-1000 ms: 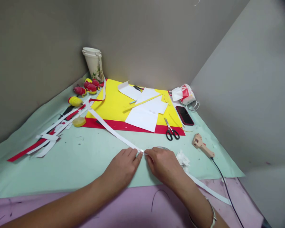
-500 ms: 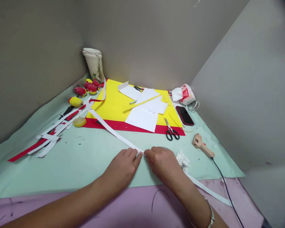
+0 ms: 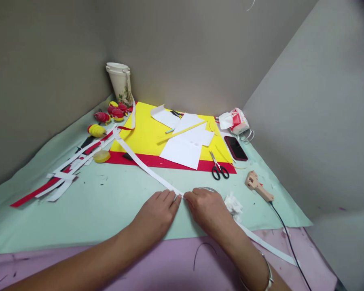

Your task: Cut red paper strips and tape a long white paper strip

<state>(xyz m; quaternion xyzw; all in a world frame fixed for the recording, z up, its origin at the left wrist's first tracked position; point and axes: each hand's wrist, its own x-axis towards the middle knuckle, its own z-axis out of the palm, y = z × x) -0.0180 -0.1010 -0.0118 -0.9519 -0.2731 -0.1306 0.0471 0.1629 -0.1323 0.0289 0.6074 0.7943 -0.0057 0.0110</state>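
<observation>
A long white paper strip (image 3: 145, 169) runs from the yellow sheet down across the pale green table cover and out under my right wrist toward the purple cover. My left hand (image 3: 157, 214) and my right hand (image 3: 208, 210) meet fingertip to fingertip on the strip, both pinching it against the table at the same spot. A crumpled white tissue (image 3: 234, 204) lies just right of my right hand, and a clear tape roll (image 3: 206, 189) peeks out behind it.
A yellow sheet (image 3: 145, 131) on a red one holds white papers (image 3: 183, 147). Black scissors (image 3: 219, 167), a phone (image 3: 235, 147), a glue gun (image 3: 257, 186) with cord, a paper cup (image 3: 120, 83), small red-and-yellow lanterns (image 3: 109, 115) and loose strips (image 3: 66, 171) lie around. Grey walls close in.
Almost nothing differs. Both hands stay pinched on the white strip at the same place; the view has shifted only very slightly.
</observation>
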